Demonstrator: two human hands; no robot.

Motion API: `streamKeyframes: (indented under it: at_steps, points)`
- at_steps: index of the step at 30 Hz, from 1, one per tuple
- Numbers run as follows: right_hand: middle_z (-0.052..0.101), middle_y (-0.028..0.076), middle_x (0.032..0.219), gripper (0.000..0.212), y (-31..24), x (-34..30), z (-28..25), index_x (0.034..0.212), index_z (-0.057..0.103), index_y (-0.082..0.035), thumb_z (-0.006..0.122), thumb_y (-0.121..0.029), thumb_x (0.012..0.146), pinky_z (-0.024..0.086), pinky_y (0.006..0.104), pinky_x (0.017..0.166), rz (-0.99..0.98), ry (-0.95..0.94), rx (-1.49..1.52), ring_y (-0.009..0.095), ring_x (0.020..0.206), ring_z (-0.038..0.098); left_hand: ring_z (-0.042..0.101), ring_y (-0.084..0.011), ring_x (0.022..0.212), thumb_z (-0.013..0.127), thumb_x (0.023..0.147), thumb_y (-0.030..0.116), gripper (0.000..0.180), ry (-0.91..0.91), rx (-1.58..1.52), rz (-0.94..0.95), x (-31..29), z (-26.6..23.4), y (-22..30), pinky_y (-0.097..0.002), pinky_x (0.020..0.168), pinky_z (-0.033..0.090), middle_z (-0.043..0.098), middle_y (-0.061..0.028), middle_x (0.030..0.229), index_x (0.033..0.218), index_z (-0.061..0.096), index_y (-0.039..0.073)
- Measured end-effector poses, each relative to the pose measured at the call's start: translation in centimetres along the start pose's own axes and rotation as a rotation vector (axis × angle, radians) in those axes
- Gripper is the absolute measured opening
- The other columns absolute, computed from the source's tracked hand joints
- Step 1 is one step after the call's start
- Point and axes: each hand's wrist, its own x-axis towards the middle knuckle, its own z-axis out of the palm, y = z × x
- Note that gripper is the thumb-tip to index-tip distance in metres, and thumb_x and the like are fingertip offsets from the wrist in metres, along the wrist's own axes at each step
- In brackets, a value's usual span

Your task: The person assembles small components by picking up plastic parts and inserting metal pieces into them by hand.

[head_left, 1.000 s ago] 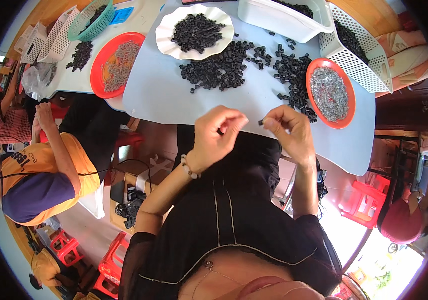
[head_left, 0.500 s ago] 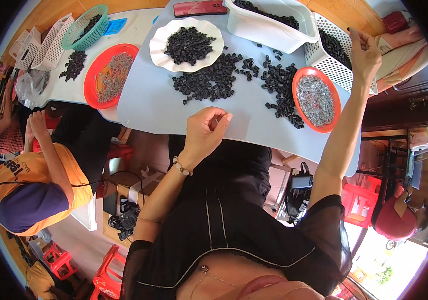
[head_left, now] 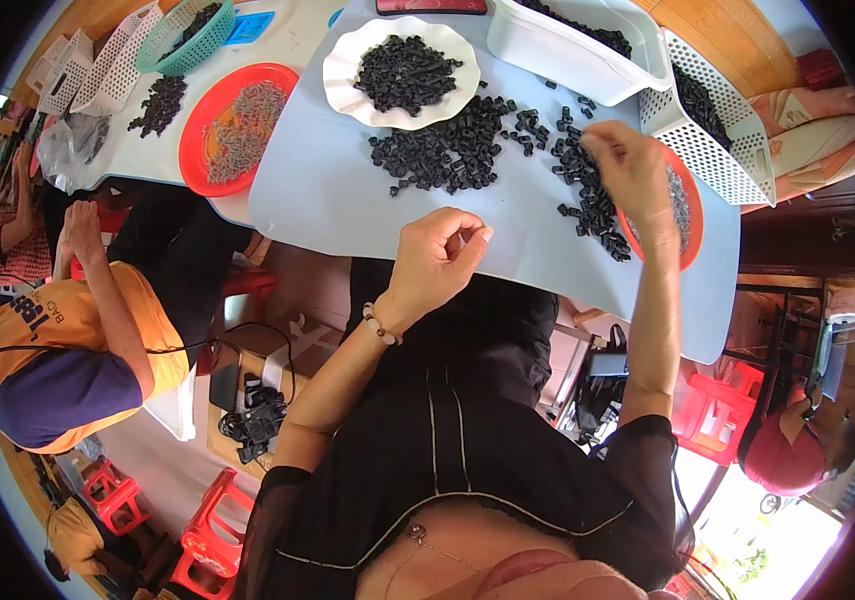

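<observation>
My left hand (head_left: 443, 255) hovers at the table's near edge, thumb and fingers curled together. Whatever it may be holding is hidden. Over the right-hand pile of small black plastic pieces (head_left: 593, 205) is my right hand (head_left: 633, 170), smeared by motion, its fingertips hard to make out. Its wrist covers part of an orange plate (head_left: 693, 248) filled with small shiny metal pieces (head_left: 681, 210). A larger heap of black pieces (head_left: 443, 155) lies ahead of my left hand. Behind that heap, a white wavy-rimmed plate (head_left: 341, 92) holds more of them.
A white tub (head_left: 573, 62) and a white perforated basket (head_left: 703, 155), both with black pieces, stand at the back right. To the left, another table bears a red-orange plate (head_left: 191, 150) and a green basket (head_left: 160, 55). A person in yellow and purple (head_left: 78, 395) sits there.
My right hand has come from above the perforated basket down and left to the black pieces beside the orange plate. My left hand stays curled in place; the whole view has shifted slightly.
</observation>
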Motion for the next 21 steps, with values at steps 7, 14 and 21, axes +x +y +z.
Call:
streamKeyframes:
  at_steps: [7,14,21]
  points:
    - [0.065,0.015,0.081,0.011,-1.0,-0.7,4.5,0.093,0.068,-0.004,0.062,-0.006,0.084,0.050,0.0422,0.073,-0.128,-0.043,-0.077,0.034,0.081,0.062,0.043,-0.0032,0.051,0.071,0.085,0.007,0.010,-0.023,0.005,0.021,-0.1,-0.2,0.2,-0.0211,0.047,0.034,0.060,-0.0008,0.070,0.082,0.064,0.002]
    - [0.064,0.016,0.085,0.013,1.5,2.2,5.8,0.096,0.068,-0.005,0.063,-0.010,0.085,0.050,0.0437,0.076,-0.148,0.010,-0.192,0.035,0.087,0.062,0.042,-0.0037,0.050,0.072,0.085,0.007,0.010,-0.018,-0.009,0.030,-0.1,-0.2,0.3,-0.0216,0.046,0.033,0.058,-0.0011,0.069,0.081,0.064,0.002]
    - [0.069,0.014,0.088,0.017,1.5,3.7,6.8,0.097,0.068,-0.002,0.069,-0.010,0.083,0.053,0.0366,0.071,-0.108,-0.040,-0.249,0.028,0.080,0.066,0.042,-0.0038,0.050,0.072,0.085,0.007,0.009,-0.028,-0.041,0.024,0.0,-0.3,0.3,-0.0217,0.046,0.033,0.056,-0.0008,0.068,0.082,0.064,0.002]
